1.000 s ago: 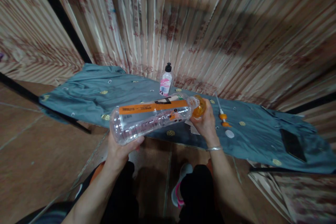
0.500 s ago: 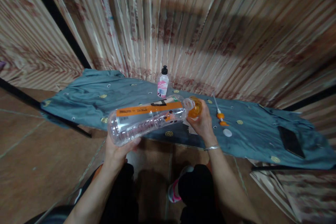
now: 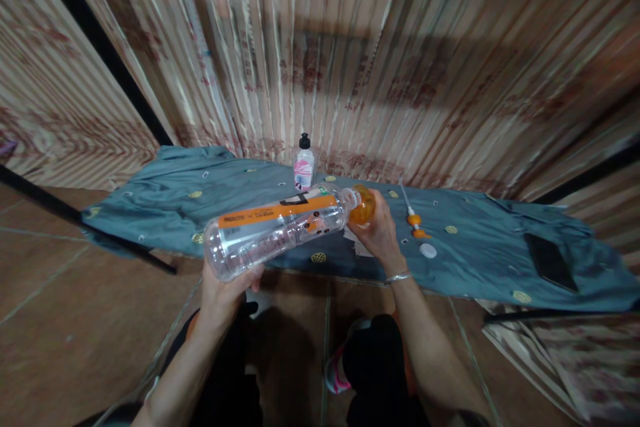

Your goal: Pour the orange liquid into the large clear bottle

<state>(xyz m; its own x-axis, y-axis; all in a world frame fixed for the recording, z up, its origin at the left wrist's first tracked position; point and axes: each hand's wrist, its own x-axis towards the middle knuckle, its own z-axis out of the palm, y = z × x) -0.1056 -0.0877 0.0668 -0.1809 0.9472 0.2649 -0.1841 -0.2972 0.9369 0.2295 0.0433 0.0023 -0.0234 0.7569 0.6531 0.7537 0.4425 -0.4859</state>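
A large clear plastic bottle (image 3: 270,230) with an orange label lies nearly flat in the air, its mouth pointing right. My left hand (image 3: 227,287) holds it from below at its base. My right hand (image 3: 377,233) grips a small orange container (image 3: 361,205), which touches the big bottle's mouth. Both are above the near edge of a low surface covered by a teal cloth (image 3: 175,193).
On the cloth stand a small pink-labelled bottle with a black cap (image 3: 303,165), an orange pump head with a tube (image 3: 413,219), a white cap (image 3: 428,250) and a dark phone (image 3: 549,260) at the right. Striped curtains hang behind. My knees and a shoe are below.
The view has tilted slightly, so everything sits a little lower and left in the frame. Both hands keep the same hold on the bottle and orange container.
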